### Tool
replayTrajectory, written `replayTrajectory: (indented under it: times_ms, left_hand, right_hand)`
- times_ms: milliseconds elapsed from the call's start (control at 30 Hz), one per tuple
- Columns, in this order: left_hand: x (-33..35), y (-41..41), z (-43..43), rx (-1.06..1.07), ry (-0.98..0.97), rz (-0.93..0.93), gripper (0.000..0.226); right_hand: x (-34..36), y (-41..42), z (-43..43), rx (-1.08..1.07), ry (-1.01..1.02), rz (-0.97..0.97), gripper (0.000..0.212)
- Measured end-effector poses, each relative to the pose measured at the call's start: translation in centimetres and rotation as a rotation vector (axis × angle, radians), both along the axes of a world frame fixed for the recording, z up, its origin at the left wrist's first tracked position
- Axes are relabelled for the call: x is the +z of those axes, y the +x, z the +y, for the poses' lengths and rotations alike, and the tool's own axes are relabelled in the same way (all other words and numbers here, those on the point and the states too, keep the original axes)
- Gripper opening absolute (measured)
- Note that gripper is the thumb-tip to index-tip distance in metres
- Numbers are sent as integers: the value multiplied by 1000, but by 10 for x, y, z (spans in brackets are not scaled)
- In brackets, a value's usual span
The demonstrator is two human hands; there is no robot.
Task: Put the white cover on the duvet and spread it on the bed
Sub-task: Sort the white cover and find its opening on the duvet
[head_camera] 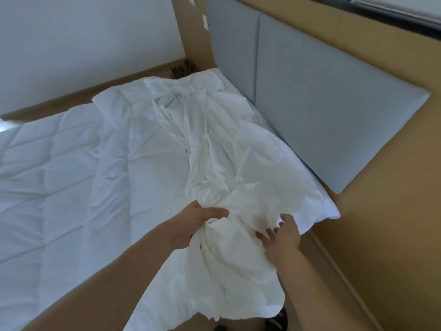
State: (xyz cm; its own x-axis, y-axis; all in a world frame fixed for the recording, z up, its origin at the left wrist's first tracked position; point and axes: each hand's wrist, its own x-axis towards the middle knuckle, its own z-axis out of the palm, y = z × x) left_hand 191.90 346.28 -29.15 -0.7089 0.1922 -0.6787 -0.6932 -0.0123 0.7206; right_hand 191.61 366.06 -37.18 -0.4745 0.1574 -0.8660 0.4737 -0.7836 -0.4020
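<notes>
Over the duvet (71,177), our white cover (214,149) lies bunched long, running from us to the far corner; left hand (198,226) grips it, right hand (285,237) too.

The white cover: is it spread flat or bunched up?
Bunched up. The white cover lies crumpled along the duvet; the left hand and right hand hold its gathered end.

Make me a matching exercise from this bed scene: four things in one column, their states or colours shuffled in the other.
1 white cover
2 duvet
3 headboard
4 left hand

A grey, padded panels
B quilted, lying flat
C crumpled, bunched up
D gripping fabric

Pairs: 1-C, 2-B, 3-A, 4-D.
</notes>
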Motion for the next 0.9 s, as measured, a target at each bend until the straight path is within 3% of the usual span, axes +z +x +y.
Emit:
replayTrajectory:
  times_ms: [67,167,233,267,333,367,467,567,633,733,800,900]
  left_hand:
    - [3,2,-9,-4,0,6,48]
    - [4,2,-17,25,3,15,47]
    - [7,-1,-21,52,17,36,43]
    - [10,-3,-24,63,24,50,43]
    - [15,-9,-33,82,23,73,50]
    - [16,-12,-38,94,10,80,57]
    - [19,-23,-42,60,-91,71,69]
    - [16,-25,-28,21,-202,57,57]
    - [13,-22,-14,-19,-261,44,49]
    - [8,-16,5,-43,-205,18,53]
    - [4,-13,13,54,-182,-28,53]
    - [-11,-11,21,255,-216,-67,50]
  right_hand:
    - [-10,-15,6,-27,-178,-114,57]
    - [-35,-32,11,15,-191,-222,60]
    - [-60,-38,18,79,-285,-184,65]
    - [-69,-41,23,102,-318,-156,55]
    - [-79,-58,42,190,-187,-106,20]
    - [-68,-65,53,240,-23,-45,14]
    - [-6,-108,69,280,351,242,16]
    - [79,-157,67,91,521,535,24]
    - [127,-174,64,148,631,664,17]
    - [136,-168,69,253,567,606,18]
    - [117,-155,77,312,371,515,12]
    - [83,-138,89,391,287,408,33]
